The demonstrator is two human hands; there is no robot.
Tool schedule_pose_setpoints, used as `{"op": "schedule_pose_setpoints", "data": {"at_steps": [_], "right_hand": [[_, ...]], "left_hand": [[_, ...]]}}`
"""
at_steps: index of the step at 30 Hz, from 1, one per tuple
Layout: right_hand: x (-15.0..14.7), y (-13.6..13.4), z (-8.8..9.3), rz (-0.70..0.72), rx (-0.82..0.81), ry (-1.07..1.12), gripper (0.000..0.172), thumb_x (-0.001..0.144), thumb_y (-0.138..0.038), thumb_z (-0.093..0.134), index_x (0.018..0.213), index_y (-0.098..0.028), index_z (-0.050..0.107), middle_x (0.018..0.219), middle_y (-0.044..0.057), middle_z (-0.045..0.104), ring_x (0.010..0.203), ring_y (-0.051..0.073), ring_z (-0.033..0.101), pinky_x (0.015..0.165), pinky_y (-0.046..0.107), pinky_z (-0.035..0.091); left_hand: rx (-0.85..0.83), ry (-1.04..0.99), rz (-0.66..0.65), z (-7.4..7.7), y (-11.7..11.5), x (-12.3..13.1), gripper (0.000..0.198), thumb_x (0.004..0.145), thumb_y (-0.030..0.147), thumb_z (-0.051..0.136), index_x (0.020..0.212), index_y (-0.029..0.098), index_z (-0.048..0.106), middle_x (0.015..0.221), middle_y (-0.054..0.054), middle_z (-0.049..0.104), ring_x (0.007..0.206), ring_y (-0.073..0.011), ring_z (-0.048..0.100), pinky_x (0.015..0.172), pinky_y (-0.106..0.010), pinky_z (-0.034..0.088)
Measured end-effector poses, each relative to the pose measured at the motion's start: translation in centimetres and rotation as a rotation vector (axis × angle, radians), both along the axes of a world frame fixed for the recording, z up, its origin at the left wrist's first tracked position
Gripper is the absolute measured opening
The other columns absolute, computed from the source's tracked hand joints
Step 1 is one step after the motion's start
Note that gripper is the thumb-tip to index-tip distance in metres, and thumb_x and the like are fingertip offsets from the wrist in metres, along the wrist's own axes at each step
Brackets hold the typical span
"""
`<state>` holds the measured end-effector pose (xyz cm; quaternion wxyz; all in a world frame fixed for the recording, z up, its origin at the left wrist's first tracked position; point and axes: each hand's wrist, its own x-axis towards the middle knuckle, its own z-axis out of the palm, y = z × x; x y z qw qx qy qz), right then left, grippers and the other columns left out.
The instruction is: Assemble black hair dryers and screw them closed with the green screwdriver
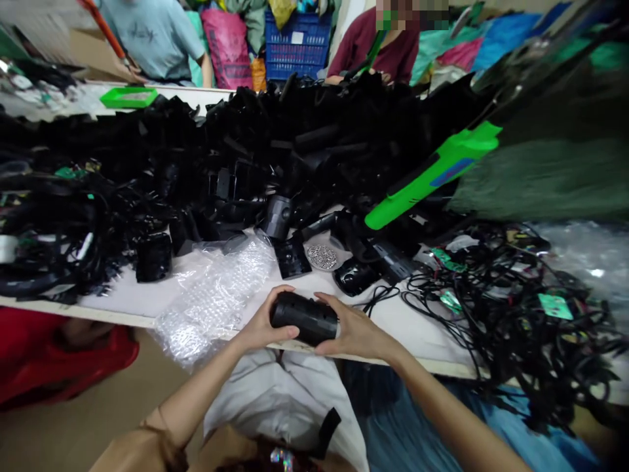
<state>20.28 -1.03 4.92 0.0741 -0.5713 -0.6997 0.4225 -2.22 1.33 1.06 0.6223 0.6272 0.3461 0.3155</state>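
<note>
A black cylindrical plastic housing (305, 319) lies sideways between my two hands at the table's front edge. My left hand (269, 321) grips its left end, the thumb along the near side. Around the right end curl the fingers and thumb of my right hand (351, 328). Just beyond the housing is a small dish of silvery screws (322, 257), with black plastic shells beside it. A green electric screwdriver (432, 177) hangs at an angle above the pile, to the right of my hands.
Black plastic parts (314, 144) heap across the table's middle. Bubble wrap (216, 295) overhangs the front edge at left. Tangled cables with green circuit boards (511, 301) cover the right side; more black cables (54, 229) lie left. Across the table sit two people near a blue crate (297, 49).
</note>
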Motion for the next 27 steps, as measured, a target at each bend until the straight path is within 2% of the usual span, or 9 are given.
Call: {"op": "schedule_pose_setpoints", "data": {"at_steps": [2,5,8,10,14,21,25,27], "right_hand": [[0.5,0.2,0.5,0.009,-0.052,0.023,0.086,0.056,-0.053,0.071,0.129,-0.020,0.040,0.116,0.010,0.058,0.103,0.028,0.057,0.085,0.038,0.045],[0.6,0.2,1.2,-0.009,0.045,0.037,0.074,0.057,-0.046,0.072,0.122,-0.022,0.045,0.107,0.007,0.061,0.095,0.026,0.059,0.080,0.037,0.045],[0.2,-0.3,1.6,0.000,0.182,0.042,0.072,0.056,-0.040,0.073,0.120,-0.022,0.044,0.110,0.007,0.058,0.096,0.025,0.058,0.082,0.037,0.044],[0.1,-0.7,1.5,0.025,0.208,0.048,0.074,0.058,-0.039,0.072,0.123,-0.022,0.041,0.117,0.008,0.055,0.101,0.026,0.056,0.085,0.038,0.043],[0.5,-1.3,1.4,0.002,0.122,0.046,0.091,0.057,-0.045,0.073,0.133,-0.022,0.028,0.125,0.010,0.051,0.108,0.028,0.054,0.088,0.040,0.042],[0.2,-1.6,1.3,-0.089,0.073,0.112,0.068,0.058,-0.040,0.071,0.116,-0.023,0.041,0.099,0.004,0.062,0.087,0.023,0.061,0.076,0.035,0.046],[0.2,-1.9,0.3,-0.116,0.090,0.159,0.071,0.059,-0.040,0.070,0.119,-0.023,0.037,0.107,0.006,0.060,0.093,0.024,0.060,0.079,0.036,0.046],[0.3,-2.0,-0.2,-0.128,0.114,0.201,0.073,0.059,-0.039,0.070,0.122,-0.023,0.035,0.112,0.007,0.058,0.097,0.023,0.059,0.082,0.035,0.045]], "left_hand": [[0.003,-0.017,-0.027,0.3,0.0,0.1,0.077,0.068,0.042,0.071,0.129,0.022,0.029,0.121,-0.009,0.043,0.111,-0.0259,0.045,0.095,-0.037,0.036],[0.012,-0.016,-0.041,0.7,-0.2,0.4,0.080,0.071,0.044,0.068,0.134,0.022,0.023,0.126,-0.010,0.040,0.116,-0.0271,0.042,0.099,-0.039,0.032],[0.056,-0.008,0.013,0.9,-0.4,0.5,0.070,0.072,0.044,0.066,0.128,0.021,0.030,0.122,-0.009,0.043,0.112,-0.0264,0.045,0.096,-0.040,0.035],[0.103,-0.009,0.047,1.0,-0.6,0.5,0.066,0.069,0.042,0.068,0.122,0.021,0.035,0.120,-0.009,0.044,0.111,-0.0263,0.045,0.094,-0.039,0.037],[0.184,-0.031,0.047,0.9,-0.7,0.6,0.067,0.064,0.041,0.072,0.119,0.021,0.038,0.121,-0.010,0.043,0.113,-0.0279,0.044,0.094,-0.039,0.037],[0.136,-0.066,0.024,0.5,-0.8,0.5,0.068,0.066,0.045,0.070,0.120,0.022,0.037,0.120,-0.009,0.044,0.110,-0.0268,0.047,0.092,-0.039,0.038],[0.160,0.000,-0.007,1.1,-0.6,0.6,0.064,0.076,0.053,0.058,0.126,0.020,0.034,0.124,-0.011,0.043,0.113,-0.0270,0.044,0.096,-0.041,0.034],[0.218,-0.010,0.018,1.6,-0.6,1.0,0.060,0.080,0.054,0.052,0.126,0.019,0.036,0.125,-0.012,0.041,0.115,-0.0277,0.042,0.099,-0.043,0.032]]}}
